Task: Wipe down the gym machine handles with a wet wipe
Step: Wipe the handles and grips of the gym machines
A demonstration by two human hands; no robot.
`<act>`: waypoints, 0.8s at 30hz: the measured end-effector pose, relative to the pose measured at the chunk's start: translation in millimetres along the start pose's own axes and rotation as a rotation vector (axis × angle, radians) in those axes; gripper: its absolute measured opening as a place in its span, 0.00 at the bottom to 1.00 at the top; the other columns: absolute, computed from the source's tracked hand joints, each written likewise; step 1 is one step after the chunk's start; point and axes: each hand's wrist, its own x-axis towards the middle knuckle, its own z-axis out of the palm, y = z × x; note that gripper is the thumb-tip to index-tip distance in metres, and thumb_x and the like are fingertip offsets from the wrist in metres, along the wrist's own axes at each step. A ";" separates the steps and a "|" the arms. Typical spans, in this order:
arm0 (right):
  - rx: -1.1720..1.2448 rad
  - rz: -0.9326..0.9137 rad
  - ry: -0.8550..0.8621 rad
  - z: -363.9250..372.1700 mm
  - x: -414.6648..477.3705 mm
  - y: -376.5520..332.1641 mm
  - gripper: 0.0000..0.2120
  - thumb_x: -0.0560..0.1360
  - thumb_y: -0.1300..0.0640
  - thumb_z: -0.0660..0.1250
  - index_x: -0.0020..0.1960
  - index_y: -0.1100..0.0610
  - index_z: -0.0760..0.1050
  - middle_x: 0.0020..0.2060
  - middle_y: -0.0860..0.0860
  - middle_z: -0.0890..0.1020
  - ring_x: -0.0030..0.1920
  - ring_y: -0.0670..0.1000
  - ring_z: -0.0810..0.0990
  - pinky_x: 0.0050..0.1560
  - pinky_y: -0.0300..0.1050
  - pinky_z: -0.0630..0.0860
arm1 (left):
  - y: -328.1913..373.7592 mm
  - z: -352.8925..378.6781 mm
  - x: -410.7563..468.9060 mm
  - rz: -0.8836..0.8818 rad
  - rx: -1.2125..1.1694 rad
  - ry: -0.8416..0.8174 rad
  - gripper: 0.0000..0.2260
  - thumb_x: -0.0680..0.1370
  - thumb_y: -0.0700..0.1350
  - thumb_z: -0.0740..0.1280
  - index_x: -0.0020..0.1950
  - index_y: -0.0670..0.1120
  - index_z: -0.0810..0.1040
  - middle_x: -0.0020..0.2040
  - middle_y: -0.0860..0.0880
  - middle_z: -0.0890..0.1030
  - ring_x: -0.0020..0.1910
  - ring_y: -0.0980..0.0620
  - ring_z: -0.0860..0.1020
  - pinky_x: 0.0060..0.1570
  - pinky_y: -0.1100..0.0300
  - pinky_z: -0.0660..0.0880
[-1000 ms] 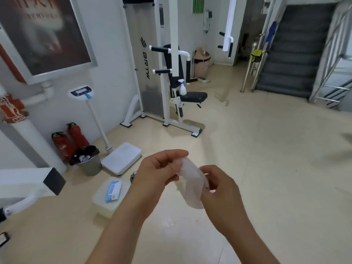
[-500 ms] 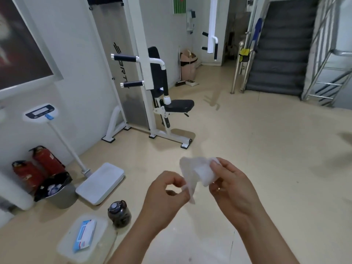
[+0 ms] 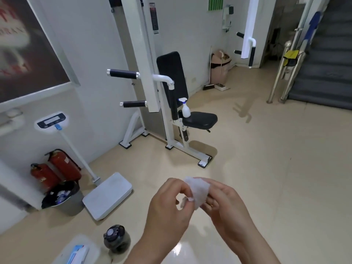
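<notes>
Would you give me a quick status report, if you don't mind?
Left hand, right hand both pinching thin white wet wipe. Black padded machine handles ahead, untouched. Bare beige floor between.

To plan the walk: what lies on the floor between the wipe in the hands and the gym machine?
Between the wipe and the gym machine, the head view shows only bare floor.

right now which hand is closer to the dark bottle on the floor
Left. The left hand is just up and right of the bottle in view; the right hand is farther right, beyond the wipe.
</notes>
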 end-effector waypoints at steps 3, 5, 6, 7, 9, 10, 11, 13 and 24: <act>-0.335 -0.082 -0.047 -6.8 53.0 -8.9 0.12 0.76 0.48 0.66 0.48 0.55 0.84 0.41 0.53 0.85 0.48 0.51 0.82 0.54 0.41 0.75 | -24.5 13.0 49.3 -0.059 0.028 0.021 0.11 0.69 0.40 0.72 0.39 0.54 0.74 0.38 0.59 0.77 0.36 0.60 0.73 0.34 0.71 0.68; -0.364 -0.081 0.002 -12.7 94.2 -15.4 0.13 0.73 0.47 0.68 0.44 0.56 0.84 0.37 0.53 0.85 0.40 0.52 0.81 0.48 0.41 0.76 | -38.9 19.4 83.1 -0.105 -0.041 -0.033 0.10 0.68 0.41 0.70 0.41 0.56 0.75 0.37 0.59 0.77 0.34 0.59 0.73 0.33 0.70 0.69; -0.336 -0.059 0.023 -16.0 115.4 -19.1 0.11 0.72 0.49 0.70 0.42 0.57 0.84 0.34 0.54 0.84 0.35 0.50 0.79 0.42 0.38 0.74 | -46.0 21.7 100.0 -0.133 -0.091 -0.056 0.10 0.68 0.41 0.69 0.41 0.56 0.75 0.36 0.58 0.77 0.33 0.58 0.72 0.33 0.68 0.70; -0.293 -0.023 0.040 -19.2 136.4 -22.6 0.09 0.72 0.52 0.71 0.42 0.57 0.84 0.31 0.54 0.82 0.32 0.48 0.76 0.37 0.36 0.71 | -52.1 22.6 116.8 -0.179 -0.159 -0.067 0.10 0.68 0.41 0.69 0.41 0.57 0.76 0.35 0.57 0.78 0.31 0.58 0.72 0.33 0.66 0.71; -0.147 0.043 0.078 -23.4 176.1 -29.1 0.03 0.72 0.60 0.71 0.45 0.60 0.82 0.30 0.53 0.80 0.29 0.47 0.72 0.32 0.36 0.66 | -62.9 20.2 150.5 -0.309 -0.341 -0.080 0.08 0.68 0.41 0.72 0.38 0.54 0.79 0.31 0.53 0.77 0.29 0.56 0.71 0.31 0.65 0.70; -0.055 0.059 0.099 -24.1 194.3 -32.6 0.03 0.73 0.64 0.69 0.46 0.62 0.81 0.30 0.54 0.80 0.28 0.47 0.72 0.30 0.36 0.67 | -68.3 17.0 167.1 -0.367 -0.420 -0.085 0.06 0.67 0.41 0.72 0.36 0.52 0.79 0.29 0.52 0.76 0.28 0.54 0.71 0.31 0.64 0.69; 0.028 0.062 0.129 -25.0 212.1 -35.9 0.05 0.73 0.68 0.68 0.48 0.63 0.79 0.31 0.55 0.79 0.28 0.48 0.72 0.29 0.36 0.68 | -74.4 13.9 183.7 -0.412 -0.478 -0.084 0.05 0.66 0.41 0.72 0.34 0.50 0.79 0.28 0.50 0.76 0.28 0.52 0.71 0.31 0.64 0.69; 0.136 0.040 0.197 -29.7 247.2 -41.8 0.09 0.73 0.73 0.63 0.49 0.63 0.77 0.32 0.58 0.79 0.29 0.50 0.73 0.30 0.36 0.74 | -91.0 12.2 212.8 -0.466 -0.544 -0.044 0.08 0.68 0.37 0.72 0.33 0.47 0.77 0.26 0.46 0.76 0.27 0.51 0.71 0.31 0.65 0.69; -0.221 -0.026 -0.196 -40.6 367.7 -62.4 0.05 0.75 0.61 0.69 0.49 0.58 0.82 0.42 0.58 0.85 0.44 0.56 0.84 0.48 0.45 0.79 | -114.3 60.5 316.0 -0.442 -0.508 0.254 0.07 0.74 0.39 0.70 0.43 0.51 0.85 0.41 0.52 0.85 0.40 0.56 0.83 0.41 0.67 0.76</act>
